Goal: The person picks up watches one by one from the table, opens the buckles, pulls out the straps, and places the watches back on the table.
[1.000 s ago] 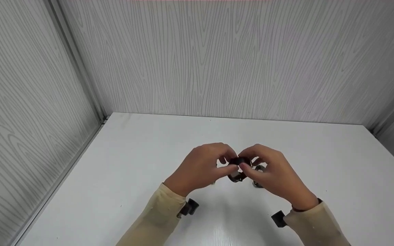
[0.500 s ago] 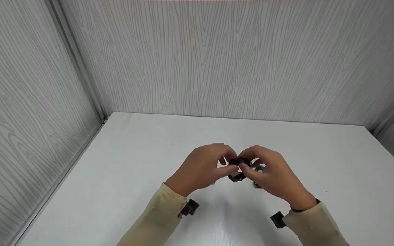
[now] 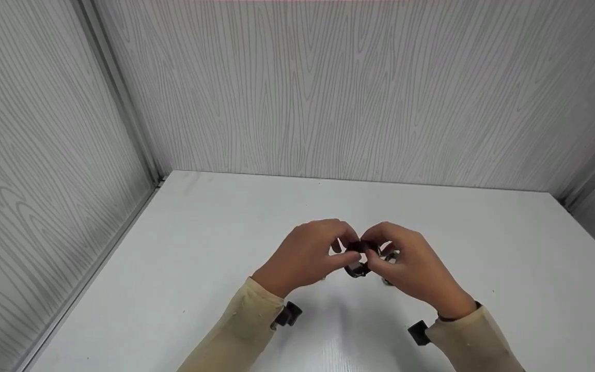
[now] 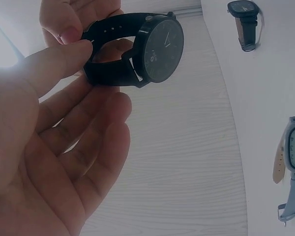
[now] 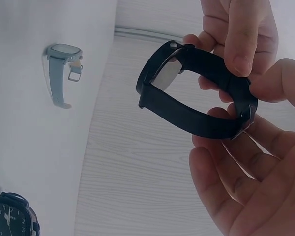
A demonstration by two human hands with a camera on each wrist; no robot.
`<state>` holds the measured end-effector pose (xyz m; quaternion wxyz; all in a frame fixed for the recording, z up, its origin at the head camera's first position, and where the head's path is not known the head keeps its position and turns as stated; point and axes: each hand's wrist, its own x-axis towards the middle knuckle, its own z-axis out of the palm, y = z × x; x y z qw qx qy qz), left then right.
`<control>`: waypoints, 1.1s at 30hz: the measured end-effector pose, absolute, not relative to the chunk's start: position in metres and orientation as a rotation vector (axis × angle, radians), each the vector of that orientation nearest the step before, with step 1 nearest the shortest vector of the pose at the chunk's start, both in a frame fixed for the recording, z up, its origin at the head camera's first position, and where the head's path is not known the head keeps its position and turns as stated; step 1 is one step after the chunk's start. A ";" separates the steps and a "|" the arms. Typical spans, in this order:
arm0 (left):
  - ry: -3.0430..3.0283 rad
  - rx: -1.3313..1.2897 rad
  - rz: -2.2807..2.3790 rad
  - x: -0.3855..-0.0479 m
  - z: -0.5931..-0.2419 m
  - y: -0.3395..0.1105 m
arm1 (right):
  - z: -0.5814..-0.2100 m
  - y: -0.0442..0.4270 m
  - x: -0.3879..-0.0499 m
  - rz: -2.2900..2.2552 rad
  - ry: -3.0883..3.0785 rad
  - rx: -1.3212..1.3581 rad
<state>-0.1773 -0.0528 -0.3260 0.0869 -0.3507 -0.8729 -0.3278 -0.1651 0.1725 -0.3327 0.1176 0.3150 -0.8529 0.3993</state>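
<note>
Pinching a black watch (image 4: 160, 51) by its strap (image 5: 187, 118) in thumb and fingers of left hand (image 3: 308, 253) and right hand (image 3: 403, 258), toward five o'clock in head view, probably to spare the dial (image 4: 166, 49). Note a pale watch (image 5: 56, 78) at ten o'clock, right-wrist view.

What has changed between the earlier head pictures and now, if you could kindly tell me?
Hardly anything: the left hand, right hand and table all sit very slightly lower in the head view, probably from a small camera tilt. Nothing was taken hold of or let go. Both hands still hold the black watch, and the dark watch stays partly hidden behind the right hand.
</note>
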 end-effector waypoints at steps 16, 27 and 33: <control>-2.631 -1.045 -0.942 -0.178 -0.329 -0.050 | -0.334 0.173 -0.165 1.154 -2.527 0.904; -2.609 -1.088 -0.948 -0.178 -0.330 -0.050 | -0.335 0.174 -0.168 1.192 -2.526 0.894; -2.657 -1.057 -0.955 -0.179 -0.329 -0.050 | -0.335 0.174 -0.169 1.193 -2.521 0.895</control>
